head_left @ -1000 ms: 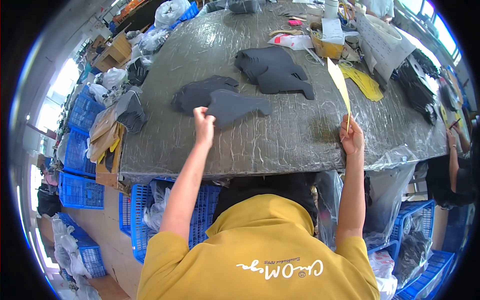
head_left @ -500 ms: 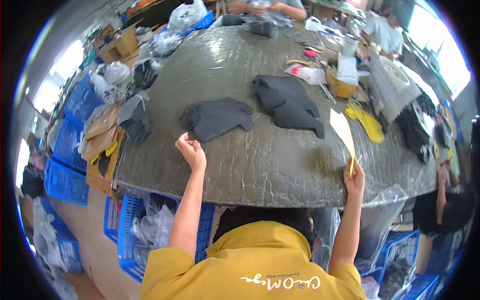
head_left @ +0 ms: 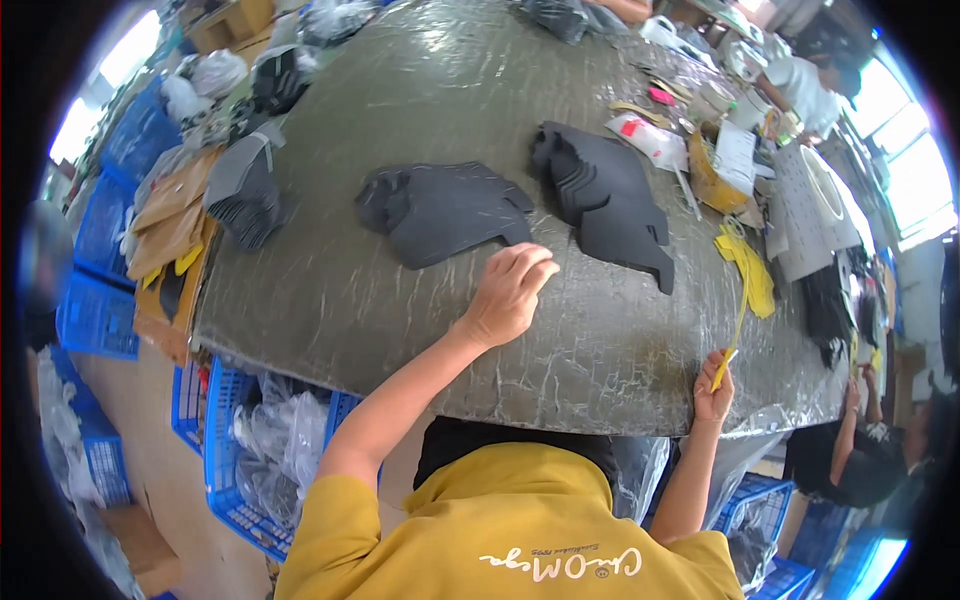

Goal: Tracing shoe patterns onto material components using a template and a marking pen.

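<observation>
Here's the desk point(head_left: 330, 315), 2 stacks across its middle: left stack point(head_left: 450, 215) and, just beside it, right stack point(head_left: 615, 215). The left hand point(head_left: 505, 298) is right in front of the left stack, toward the near edge. Over at that edge's right end, the right hand point(head_left: 713, 385) has a sheet point(head_left: 741, 318) reaching toward the cut-outs point(head_left: 757, 285) by the right edge, tub point(head_left: 706, 172) behind them. Bundle point(head_left: 243, 200) at the left edge, crate point(head_left: 215, 450) below the near-left corner!

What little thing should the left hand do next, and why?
Perhaps move the left hand across to steady the thin yellow piece: the left hand looks empty, while only the right hand grips that piece, near its lower end.
</observation>
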The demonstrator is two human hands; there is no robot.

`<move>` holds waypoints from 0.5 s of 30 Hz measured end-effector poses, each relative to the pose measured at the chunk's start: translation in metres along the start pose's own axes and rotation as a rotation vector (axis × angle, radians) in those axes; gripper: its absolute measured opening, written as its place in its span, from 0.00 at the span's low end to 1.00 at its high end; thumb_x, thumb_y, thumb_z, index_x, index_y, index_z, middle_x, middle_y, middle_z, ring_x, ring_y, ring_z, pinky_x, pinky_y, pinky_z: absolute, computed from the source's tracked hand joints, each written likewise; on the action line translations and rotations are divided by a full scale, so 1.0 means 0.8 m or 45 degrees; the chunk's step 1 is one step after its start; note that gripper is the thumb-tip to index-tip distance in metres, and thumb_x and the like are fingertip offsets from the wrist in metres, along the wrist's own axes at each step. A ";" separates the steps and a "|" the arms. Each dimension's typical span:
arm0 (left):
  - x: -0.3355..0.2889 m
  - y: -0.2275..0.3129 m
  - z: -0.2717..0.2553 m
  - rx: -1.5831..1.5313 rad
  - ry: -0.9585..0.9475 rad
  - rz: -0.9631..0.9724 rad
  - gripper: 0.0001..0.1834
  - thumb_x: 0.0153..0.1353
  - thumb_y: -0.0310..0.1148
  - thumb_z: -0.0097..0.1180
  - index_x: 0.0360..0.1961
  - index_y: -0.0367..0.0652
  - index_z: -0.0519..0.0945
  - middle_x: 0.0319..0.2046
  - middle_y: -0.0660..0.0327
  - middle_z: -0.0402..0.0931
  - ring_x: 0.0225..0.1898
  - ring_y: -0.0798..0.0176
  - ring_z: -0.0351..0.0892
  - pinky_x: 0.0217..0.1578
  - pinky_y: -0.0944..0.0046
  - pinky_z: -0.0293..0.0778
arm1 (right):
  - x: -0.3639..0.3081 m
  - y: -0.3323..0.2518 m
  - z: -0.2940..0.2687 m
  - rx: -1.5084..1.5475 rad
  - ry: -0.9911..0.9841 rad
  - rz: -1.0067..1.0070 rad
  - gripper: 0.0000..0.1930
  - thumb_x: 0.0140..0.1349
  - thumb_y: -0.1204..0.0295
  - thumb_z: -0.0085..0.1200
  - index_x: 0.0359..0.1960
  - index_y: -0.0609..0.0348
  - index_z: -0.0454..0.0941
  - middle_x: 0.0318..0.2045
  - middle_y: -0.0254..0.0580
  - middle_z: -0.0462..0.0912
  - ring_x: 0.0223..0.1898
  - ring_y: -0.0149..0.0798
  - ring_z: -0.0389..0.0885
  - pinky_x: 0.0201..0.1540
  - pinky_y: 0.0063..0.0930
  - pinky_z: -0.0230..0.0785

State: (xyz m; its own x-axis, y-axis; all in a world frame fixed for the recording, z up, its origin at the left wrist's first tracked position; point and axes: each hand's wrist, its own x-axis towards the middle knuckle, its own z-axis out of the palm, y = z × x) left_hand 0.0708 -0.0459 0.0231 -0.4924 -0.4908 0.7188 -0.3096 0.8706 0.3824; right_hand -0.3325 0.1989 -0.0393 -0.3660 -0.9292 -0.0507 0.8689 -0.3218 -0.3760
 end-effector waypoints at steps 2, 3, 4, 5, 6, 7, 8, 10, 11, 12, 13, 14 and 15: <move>0.032 -0.008 0.023 0.022 -0.071 0.009 0.23 0.55 0.18 0.53 0.54 0.41 0.76 0.55 0.54 0.73 0.61 0.46 0.71 0.62 0.47 0.66 | -0.001 0.004 0.004 0.001 -0.008 0.050 0.14 0.74 0.78 0.48 0.59 0.65 0.70 0.38 0.35 0.70 0.27 0.24 0.62 0.23 0.17 0.55; 0.048 -0.014 0.034 0.036 -0.080 -0.008 0.24 0.55 0.18 0.53 0.55 0.41 0.76 0.57 0.53 0.73 0.63 0.46 0.70 0.64 0.47 0.65 | 0.000 0.005 0.005 -0.043 0.071 0.010 0.14 0.74 0.78 0.48 0.58 0.66 0.71 0.38 0.35 0.70 0.27 0.23 0.63 0.23 0.17 0.56; 0.063 -0.019 0.046 0.024 -0.081 0.005 0.24 0.55 0.18 0.53 0.55 0.41 0.76 0.57 0.53 0.73 0.63 0.46 0.70 0.64 0.47 0.65 | -0.004 0.004 0.006 -0.044 0.073 -0.008 0.14 0.74 0.78 0.48 0.58 0.66 0.71 0.38 0.35 0.70 0.27 0.23 0.63 0.23 0.17 0.56; 0.077 -0.024 0.057 0.070 -0.042 -0.020 0.23 0.56 0.19 0.52 0.55 0.40 0.75 0.57 0.52 0.72 0.64 0.45 0.69 0.64 0.47 0.65 | -0.009 0.005 0.005 -0.072 0.095 -0.026 0.13 0.74 0.78 0.48 0.58 0.66 0.71 0.38 0.36 0.70 0.27 0.23 0.63 0.23 0.17 0.57; 0.091 -0.028 0.069 0.116 -0.004 -0.043 0.23 0.56 0.20 0.51 0.56 0.38 0.74 0.57 0.50 0.72 0.64 0.45 0.69 0.64 0.47 0.65 | -0.012 0.005 0.004 -0.097 0.118 -0.044 0.13 0.74 0.78 0.48 0.57 0.66 0.71 0.38 0.36 0.71 0.26 0.22 0.62 0.23 0.17 0.57; 0.104 -0.032 0.081 0.141 -0.020 -0.082 0.23 0.57 0.21 0.51 0.56 0.39 0.74 0.58 0.50 0.71 0.64 0.44 0.69 0.65 0.47 0.65 | -0.013 0.005 0.002 -0.110 0.115 -0.043 0.12 0.73 0.78 0.49 0.56 0.65 0.71 0.37 0.36 0.71 0.26 0.22 0.63 0.23 0.17 0.58; 0.118 -0.041 0.100 0.173 -0.028 -0.093 0.23 0.57 0.23 0.53 0.56 0.39 0.75 0.58 0.51 0.72 0.64 0.43 0.68 0.65 0.47 0.63 | -0.015 0.004 0.000 -0.098 0.126 -0.064 0.12 0.73 0.78 0.49 0.56 0.65 0.71 0.37 0.36 0.71 0.26 0.22 0.63 0.23 0.17 0.58; 0.152 -0.055 0.124 0.274 -0.057 -0.059 0.25 0.59 0.26 0.57 0.59 0.46 0.75 0.59 0.54 0.71 0.66 0.45 0.65 0.65 0.44 0.63 | -0.013 0.013 0.010 -0.157 0.134 -0.015 0.11 0.73 0.77 0.51 0.54 0.62 0.71 0.36 0.34 0.70 0.25 0.22 0.63 0.22 0.16 0.58; 0.172 -0.061 0.138 0.350 -0.056 -0.033 0.23 0.59 0.28 0.58 0.58 0.46 0.76 0.59 0.55 0.72 0.66 0.46 0.65 0.65 0.44 0.61 | -0.012 0.020 0.022 -0.184 0.195 -0.034 0.10 0.72 0.77 0.52 0.52 0.60 0.71 0.34 0.32 0.70 0.24 0.21 0.62 0.22 0.16 0.57; 0.193 -0.066 0.153 0.427 -0.057 -0.004 0.22 0.60 0.30 0.58 0.57 0.47 0.77 0.58 0.56 0.72 0.66 0.47 0.64 0.65 0.43 0.59 | -0.013 0.020 0.026 -0.157 0.219 -0.051 0.10 0.72 0.77 0.52 0.52 0.60 0.71 0.34 0.32 0.70 0.24 0.21 0.62 0.22 0.16 0.57; 0.212 -0.074 0.166 0.468 -0.071 -0.019 0.21 0.61 0.32 0.58 0.56 0.49 0.78 0.58 0.58 0.73 0.66 0.48 0.65 0.66 0.41 0.56 | -0.011 0.021 0.027 -0.149 0.197 -0.037 0.10 0.72 0.77 0.52 0.52 0.60 0.71 0.33 0.32 0.70 0.24 0.21 0.62 0.22 0.15 0.56; 0.230 -0.078 0.180 0.519 -0.152 -0.030 0.20 0.65 0.36 0.57 0.58 0.50 0.78 0.60 0.58 0.73 0.66 0.48 0.65 0.64 0.37 0.56 | -0.013 0.022 0.027 -0.139 0.186 -0.030 0.10 0.72 0.77 0.52 0.52 0.60 0.71 0.32 0.31 0.70 0.23 0.20 0.62 0.21 0.15 0.56; 0.238 -0.090 0.189 0.564 -0.196 -0.061 0.21 0.67 0.40 0.55 0.60 0.48 0.77 0.62 0.55 0.71 0.68 0.46 0.63 0.64 0.32 0.54 | -0.010 0.027 0.038 -0.127 0.228 -0.028 0.08 0.72 0.77 0.52 0.51 0.59 0.71 0.31 0.31 0.71 0.22 0.20 0.61 0.21 0.15 0.55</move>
State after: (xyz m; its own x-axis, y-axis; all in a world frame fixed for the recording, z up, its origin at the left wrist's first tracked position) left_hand -0.1236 -0.2073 0.0448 -0.5738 -0.5585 0.5990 -0.6358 0.7648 0.1039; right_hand -0.3010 0.1941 -0.0191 -0.4453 -0.8724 -0.2017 0.8262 -0.3134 -0.4682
